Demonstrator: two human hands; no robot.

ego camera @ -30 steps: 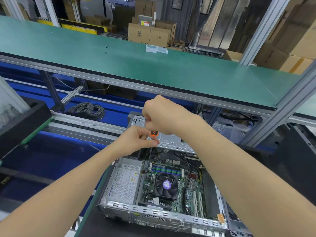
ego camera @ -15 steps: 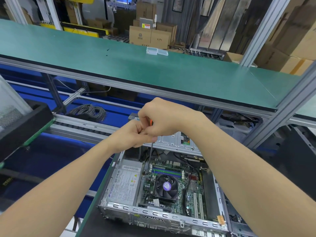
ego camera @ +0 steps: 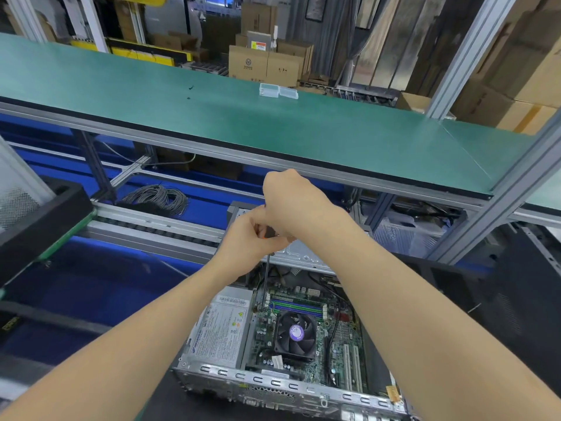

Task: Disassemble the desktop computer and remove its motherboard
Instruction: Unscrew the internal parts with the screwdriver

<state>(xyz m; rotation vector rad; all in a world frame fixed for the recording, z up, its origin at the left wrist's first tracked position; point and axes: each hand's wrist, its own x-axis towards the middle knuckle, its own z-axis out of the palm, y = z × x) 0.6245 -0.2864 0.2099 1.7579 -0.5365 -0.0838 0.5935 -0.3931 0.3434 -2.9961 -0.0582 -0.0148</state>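
Left hand (ego camera: 252, 238) and right hand (ego camera: 291, 205) grips are both clamping the screwdriver (ego camera: 264, 281), shaft pointing near-vertically down at the far-left edge of the motherboard (ego camera: 335, 349), sitting in the open case (ego camera: 273, 381) directly below.

Fan (ego camera: 296, 334) and power supply (ego camera: 221, 332) crowd the case (ego camera: 273, 383).

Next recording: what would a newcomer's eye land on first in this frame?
At centre frame the left hand and right hand both grip a thin-shafted orange-handled screwdriver, its tip down at the far-left corner of the green motherboard. The board sits in an open grey metal desktop case below, a black round cooling fan with a purple sticker at its middle. A long green-topped shelf spans the upper half.
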